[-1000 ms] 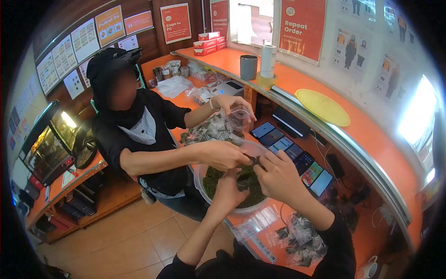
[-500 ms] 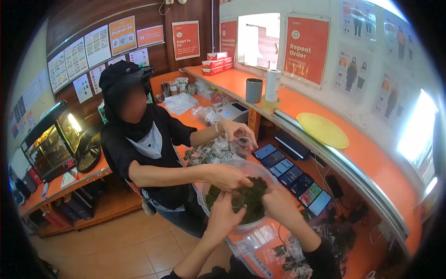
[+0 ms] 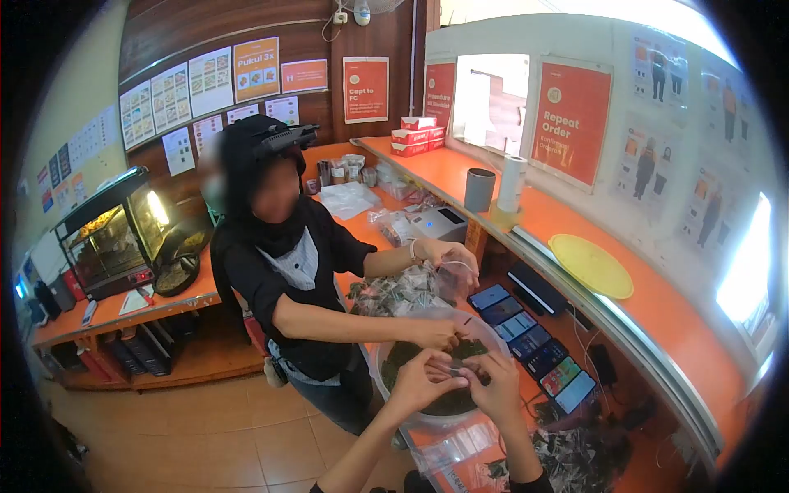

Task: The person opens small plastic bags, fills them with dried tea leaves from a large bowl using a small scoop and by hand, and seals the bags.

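Note:
Above a clear plastic tub [image 3: 380, 361] of dark green crumbly stuff [image 3: 448, 401], my left hand [image 3: 423, 382] and my right hand [image 3: 493, 386] meet. Both pinch a small clear plastic bag [image 3: 454, 370] between their fingertips; fingers partly cover its contents. Across the tub a co-worker's hand [image 3: 440, 333] dips toward the green stuff. The co-worker's other hand [image 3: 452, 259] is at a clear bag [image 3: 450, 283]. Flat clear bags [image 3: 464, 442] lie on the counter near my forearms.
Small filled sachets are heaped behind the tub [image 3: 399, 287] and at lower right [image 3: 579, 460]. Several phones [image 3: 530, 345] lie in a row right of the tub. A yellow lid [image 3: 590, 267] and a grey canister [image 3: 479, 191] stand on the raised orange shelf [image 3: 534, 226].
My hands have risen from the green stuff and come together at the small bag. The co-worker's hand stays at the tub. My view has shifted slightly left.

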Action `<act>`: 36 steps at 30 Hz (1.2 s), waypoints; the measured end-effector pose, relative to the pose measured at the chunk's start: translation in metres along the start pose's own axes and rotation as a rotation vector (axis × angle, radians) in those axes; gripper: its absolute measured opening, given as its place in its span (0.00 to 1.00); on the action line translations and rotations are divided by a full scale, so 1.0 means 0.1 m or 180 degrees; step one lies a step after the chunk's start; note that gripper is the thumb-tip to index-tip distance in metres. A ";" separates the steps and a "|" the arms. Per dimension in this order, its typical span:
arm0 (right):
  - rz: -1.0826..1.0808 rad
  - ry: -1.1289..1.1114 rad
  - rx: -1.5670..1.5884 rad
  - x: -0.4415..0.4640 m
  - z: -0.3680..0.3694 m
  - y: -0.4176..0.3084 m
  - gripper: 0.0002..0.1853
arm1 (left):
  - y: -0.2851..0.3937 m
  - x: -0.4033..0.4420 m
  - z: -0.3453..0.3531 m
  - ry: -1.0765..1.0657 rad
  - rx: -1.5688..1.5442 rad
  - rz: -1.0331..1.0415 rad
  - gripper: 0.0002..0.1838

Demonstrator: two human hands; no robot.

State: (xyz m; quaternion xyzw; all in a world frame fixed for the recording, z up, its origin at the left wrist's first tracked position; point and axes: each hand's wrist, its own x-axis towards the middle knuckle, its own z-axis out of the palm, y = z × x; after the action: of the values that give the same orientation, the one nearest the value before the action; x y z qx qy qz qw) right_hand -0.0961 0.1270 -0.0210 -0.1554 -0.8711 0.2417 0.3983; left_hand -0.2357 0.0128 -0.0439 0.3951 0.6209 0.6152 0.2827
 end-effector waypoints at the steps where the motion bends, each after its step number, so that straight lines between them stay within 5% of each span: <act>1: -0.0047 0.0070 0.0122 0.02 -0.02 -0.01 0.06 | 0.01 -0.01 -0.01 0.0042 -0.0090 0.0115 0.19; 7: -0.0134 -0.0203 0.0302 0.05 -0.07 0.02 0.05 | -0.06 -0.01 0.00 0.0335 -0.0712 0.0193 0.05; 36: -0.0755 -0.0118 0.0058 0.13 -0.01 -0.24 0.08 | 0.08 -0.17 0.04 0.0479 -0.0762 0.0375 0.00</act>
State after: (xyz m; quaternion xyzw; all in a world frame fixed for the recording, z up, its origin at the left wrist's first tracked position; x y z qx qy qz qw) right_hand -0.1056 0.1134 0.0006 -0.0431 -0.8884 0.2037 0.4092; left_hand -0.2222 -0.0003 -0.0383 0.3472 0.5383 0.7282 0.2439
